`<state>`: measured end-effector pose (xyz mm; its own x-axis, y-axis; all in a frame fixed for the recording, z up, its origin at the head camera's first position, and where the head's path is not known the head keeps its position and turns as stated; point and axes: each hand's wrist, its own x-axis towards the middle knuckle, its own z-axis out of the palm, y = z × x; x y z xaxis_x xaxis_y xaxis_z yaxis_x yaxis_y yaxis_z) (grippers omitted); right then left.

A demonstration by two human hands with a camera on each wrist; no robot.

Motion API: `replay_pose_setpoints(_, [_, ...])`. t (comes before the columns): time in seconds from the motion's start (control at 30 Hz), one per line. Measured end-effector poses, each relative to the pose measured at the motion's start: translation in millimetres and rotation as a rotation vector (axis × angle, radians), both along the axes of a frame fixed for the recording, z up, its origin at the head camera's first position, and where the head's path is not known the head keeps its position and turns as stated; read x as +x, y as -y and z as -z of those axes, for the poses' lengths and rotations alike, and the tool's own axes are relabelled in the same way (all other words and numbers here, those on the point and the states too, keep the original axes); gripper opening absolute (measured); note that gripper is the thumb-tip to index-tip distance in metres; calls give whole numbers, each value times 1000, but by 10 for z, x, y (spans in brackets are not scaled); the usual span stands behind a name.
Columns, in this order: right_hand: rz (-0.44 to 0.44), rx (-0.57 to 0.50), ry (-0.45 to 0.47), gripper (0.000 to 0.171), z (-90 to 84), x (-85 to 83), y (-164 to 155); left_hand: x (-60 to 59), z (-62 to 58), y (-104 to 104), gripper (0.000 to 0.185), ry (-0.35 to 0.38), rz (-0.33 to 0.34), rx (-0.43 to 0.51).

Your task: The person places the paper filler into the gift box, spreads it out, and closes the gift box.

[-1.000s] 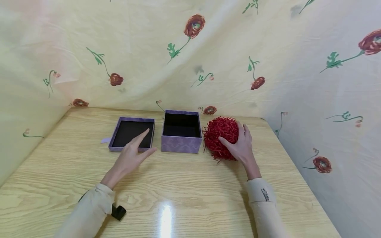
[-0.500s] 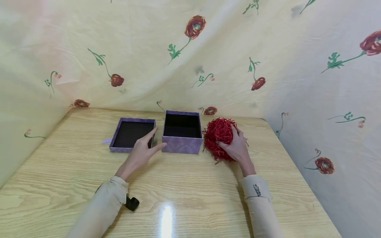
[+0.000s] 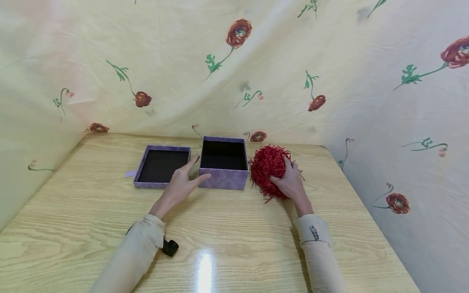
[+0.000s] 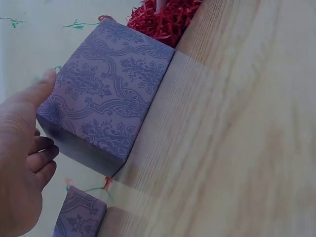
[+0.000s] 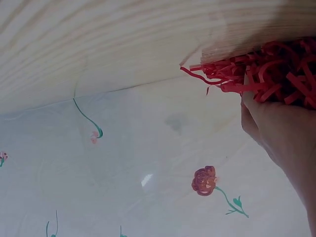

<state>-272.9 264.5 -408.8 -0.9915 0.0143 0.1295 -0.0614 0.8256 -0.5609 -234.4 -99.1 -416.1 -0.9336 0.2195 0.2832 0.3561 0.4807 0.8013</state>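
Fingers of right hand (image 3: 291, 183) are now clenching the red paper shred (image 3: 269, 169) on the table (image 3: 238, 228), tighter than a second ago. Left hand (image 3: 181, 185), fingers relaxed, is closing in, thumb touching the purple box (image 3: 223, 178).

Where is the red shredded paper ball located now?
In the head view, the red shredded paper ball lies right of the open purple patterned box, gripped by the right hand.
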Motion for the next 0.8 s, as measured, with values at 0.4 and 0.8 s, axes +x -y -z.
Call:
replay_pose_setpoints(0.4, [-8, -1, -3, 93, 11, -6, -3, -67, 43, -35, 77, -15, 7, 8])
replay_pose_setpoints(0.8, [-23, -4, -3, 88, 34, -19, -45, -90, 65, -47, 72, -31, -1, 26])
